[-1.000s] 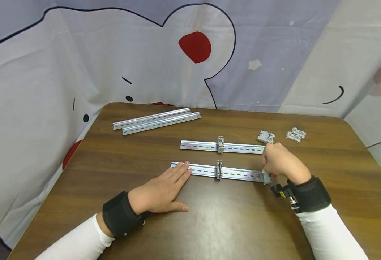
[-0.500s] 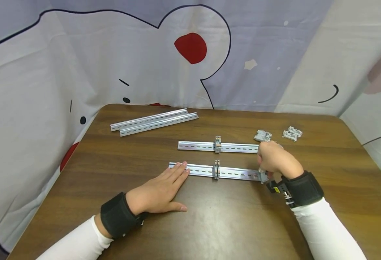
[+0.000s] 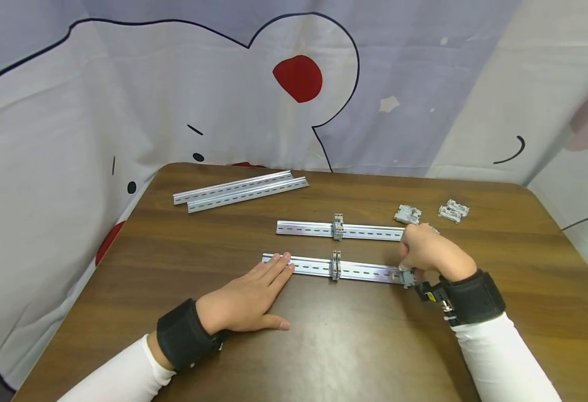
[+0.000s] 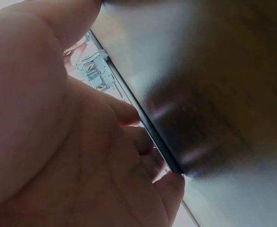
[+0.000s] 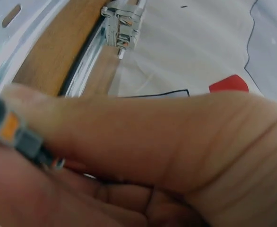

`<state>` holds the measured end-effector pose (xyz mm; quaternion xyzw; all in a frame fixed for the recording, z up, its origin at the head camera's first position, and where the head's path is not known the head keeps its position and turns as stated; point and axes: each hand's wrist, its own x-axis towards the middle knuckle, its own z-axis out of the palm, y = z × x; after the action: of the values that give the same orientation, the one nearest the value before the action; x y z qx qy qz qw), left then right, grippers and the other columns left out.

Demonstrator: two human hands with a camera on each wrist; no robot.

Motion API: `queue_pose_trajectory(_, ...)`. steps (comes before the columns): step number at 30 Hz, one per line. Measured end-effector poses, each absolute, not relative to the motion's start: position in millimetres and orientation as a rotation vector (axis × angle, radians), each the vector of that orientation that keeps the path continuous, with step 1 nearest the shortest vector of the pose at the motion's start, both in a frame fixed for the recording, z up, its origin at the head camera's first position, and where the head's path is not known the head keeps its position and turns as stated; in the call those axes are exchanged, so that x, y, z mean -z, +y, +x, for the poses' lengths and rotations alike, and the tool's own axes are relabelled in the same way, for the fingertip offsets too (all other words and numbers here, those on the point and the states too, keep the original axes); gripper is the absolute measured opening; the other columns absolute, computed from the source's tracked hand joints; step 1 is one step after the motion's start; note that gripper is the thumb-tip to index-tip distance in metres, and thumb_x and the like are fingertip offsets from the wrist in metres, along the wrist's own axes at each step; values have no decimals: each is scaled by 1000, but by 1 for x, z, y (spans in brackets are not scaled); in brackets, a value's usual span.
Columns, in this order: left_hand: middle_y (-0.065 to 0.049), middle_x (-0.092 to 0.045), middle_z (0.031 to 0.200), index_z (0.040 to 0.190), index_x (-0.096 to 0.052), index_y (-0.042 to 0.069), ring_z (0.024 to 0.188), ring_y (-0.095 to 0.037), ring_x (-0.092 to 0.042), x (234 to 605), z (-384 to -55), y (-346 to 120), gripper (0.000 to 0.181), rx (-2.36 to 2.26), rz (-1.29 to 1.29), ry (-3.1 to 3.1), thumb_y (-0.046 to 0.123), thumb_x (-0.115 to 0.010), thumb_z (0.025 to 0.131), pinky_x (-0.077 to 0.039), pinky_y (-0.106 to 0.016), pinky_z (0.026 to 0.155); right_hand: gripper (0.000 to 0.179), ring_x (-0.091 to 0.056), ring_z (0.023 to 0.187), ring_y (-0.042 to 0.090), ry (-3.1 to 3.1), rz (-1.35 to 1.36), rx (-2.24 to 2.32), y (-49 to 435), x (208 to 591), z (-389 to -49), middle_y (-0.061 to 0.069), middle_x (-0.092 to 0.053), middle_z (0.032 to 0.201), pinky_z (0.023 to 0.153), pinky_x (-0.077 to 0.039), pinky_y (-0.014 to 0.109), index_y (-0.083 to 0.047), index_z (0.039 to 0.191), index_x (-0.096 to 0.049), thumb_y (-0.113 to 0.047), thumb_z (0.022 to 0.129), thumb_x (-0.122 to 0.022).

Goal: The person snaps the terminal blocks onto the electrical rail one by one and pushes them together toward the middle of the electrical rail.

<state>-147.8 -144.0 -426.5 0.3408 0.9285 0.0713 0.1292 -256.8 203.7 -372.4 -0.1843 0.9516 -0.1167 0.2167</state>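
Flat fingers of my left hand (image 3: 246,298) rest on the left end of the nearer slotted metal DIN rail (image 3: 309,267). At that rail's right end, my right hand (image 3: 432,254) pinches a grey terminal block (image 3: 408,277) between thumb and fingers. The right wrist view shows this terminal block (image 5: 11,125) close up, with an orange spot, partly covered by the fingers. Other terminal blocks (image 3: 336,266) stand clipped at the middle of the same rail. Whether the pinched block is seated on the rail, I cannot tell.
Behind lies a second DIN rail (image 3: 304,228) with terminal blocks (image 3: 338,227) at its middle; my right hand covers its right end. Two loose rails (image 3: 241,190) lie at the back left. Loose terminal blocks (image 3: 407,214) and another small pile (image 3: 453,210) lie at the back right.
The view shifts slightly. Both hands keep their places on the nearer rail, the right one still pinching the terminal block at its right end, with only a slight shift of its fingers.
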Motion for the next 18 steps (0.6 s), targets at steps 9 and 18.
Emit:
queue_pose_trajectory(9, -22, -2, 162, 155, -13, -1, 149, -36, -5, 426, -146, -144, 99, -226, 1006, 2701, 62, -54, 90, -15, -48, 119, 37, -70, 64, 18, 2404, -493, 689, 230, 368, -260, 5, -71, 70, 65, -58, 30, 6, 105, -67, -15, 78, -81)
queue_pose_trajectory(18, -21, -2, 162, 155, -13, -1, 149, -35, -5, 425, -147, -145, 98, -241, 1008, 2688, 61, -54, 91, -15, -49, 119, 41, -69, 70, 21, 2187, -533, 853, 250, 378, -271, 14, -72, 76, 68, -59, 42, 8, 103, -58, -10, 76, -82)
